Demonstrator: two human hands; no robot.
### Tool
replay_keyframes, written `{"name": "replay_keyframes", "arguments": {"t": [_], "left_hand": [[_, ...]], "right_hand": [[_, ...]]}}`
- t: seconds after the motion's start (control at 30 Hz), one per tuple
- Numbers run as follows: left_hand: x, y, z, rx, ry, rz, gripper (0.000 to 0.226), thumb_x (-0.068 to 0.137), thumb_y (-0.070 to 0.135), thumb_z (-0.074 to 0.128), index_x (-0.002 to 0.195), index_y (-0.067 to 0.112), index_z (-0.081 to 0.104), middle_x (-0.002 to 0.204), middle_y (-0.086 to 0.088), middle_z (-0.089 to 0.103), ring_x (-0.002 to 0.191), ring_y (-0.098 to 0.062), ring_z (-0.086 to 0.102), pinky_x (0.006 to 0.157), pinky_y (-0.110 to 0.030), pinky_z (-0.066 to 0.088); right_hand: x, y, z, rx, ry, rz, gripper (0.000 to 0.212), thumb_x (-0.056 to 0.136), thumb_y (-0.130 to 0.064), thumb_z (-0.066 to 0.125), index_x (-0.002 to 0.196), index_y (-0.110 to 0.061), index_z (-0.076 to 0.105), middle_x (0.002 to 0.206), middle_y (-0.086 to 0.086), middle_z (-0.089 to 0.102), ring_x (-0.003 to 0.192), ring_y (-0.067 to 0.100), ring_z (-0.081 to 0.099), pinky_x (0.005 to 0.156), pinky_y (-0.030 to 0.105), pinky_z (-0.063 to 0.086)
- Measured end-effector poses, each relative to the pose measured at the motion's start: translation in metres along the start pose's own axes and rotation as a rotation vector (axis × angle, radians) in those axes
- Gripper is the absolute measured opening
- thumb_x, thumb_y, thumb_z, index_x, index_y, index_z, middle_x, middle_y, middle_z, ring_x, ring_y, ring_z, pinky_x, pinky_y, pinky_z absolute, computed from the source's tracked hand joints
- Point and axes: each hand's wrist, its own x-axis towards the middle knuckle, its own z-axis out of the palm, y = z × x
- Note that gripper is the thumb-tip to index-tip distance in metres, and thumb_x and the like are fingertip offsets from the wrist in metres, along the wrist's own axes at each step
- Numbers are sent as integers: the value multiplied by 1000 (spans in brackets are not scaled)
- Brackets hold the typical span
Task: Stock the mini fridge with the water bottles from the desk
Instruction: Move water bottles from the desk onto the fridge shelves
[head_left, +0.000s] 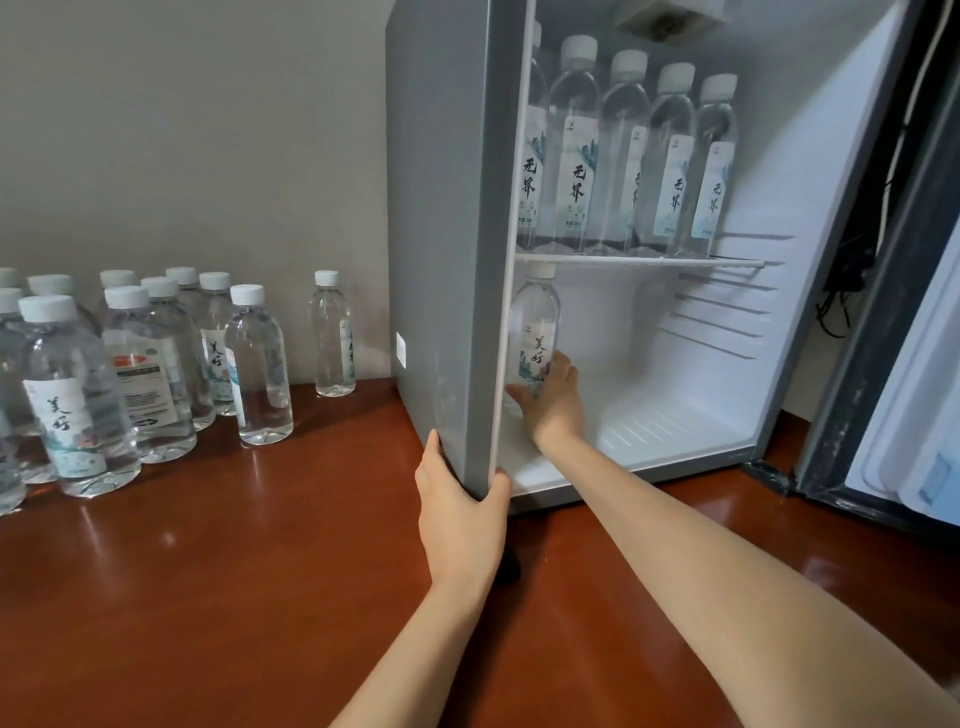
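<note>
Because the full water bottle (535, 332) is weighty, smooth and thin-walled, I judge a firm, unsqueezing hold round its lower body best. My right hand (551, 402) wraps it there, upright, low inside the mini fridge (441, 208). My left hand (460, 501), nearer me, clasps the fridge's front corner, thumb over the edge. Spare bottles (156, 364) stand on the counter (234, 571), left of it.

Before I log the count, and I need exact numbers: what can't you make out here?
Head view only.
Desk bottles: group cut off by the left edge; front ones hide rear ones.
Top-shelf bottles: the mini fridge wall covers the leftmost; any back row is hidden.
Held bottle: base hidden by the right hand and the wall.
Door: its shelves cut off at right.
</note>
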Motion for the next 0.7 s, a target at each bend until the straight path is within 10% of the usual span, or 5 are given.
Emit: {"name": "replay_keyframes", "arguments": {"t": [0.7], "left_hand": [[1, 2, 2, 9, 24, 7, 77, 85, 22, 66, 149, 24, 24, 147, 5, 36, 117, -20, 53, 85, -24, 37]], "right_hand": [[17, -1, 19, 42, -67, 6, 76, 95, -22, 58, 152, -13, 10, 146, 11, 30, 119, 37, 53, 91, 45, 46]]}}
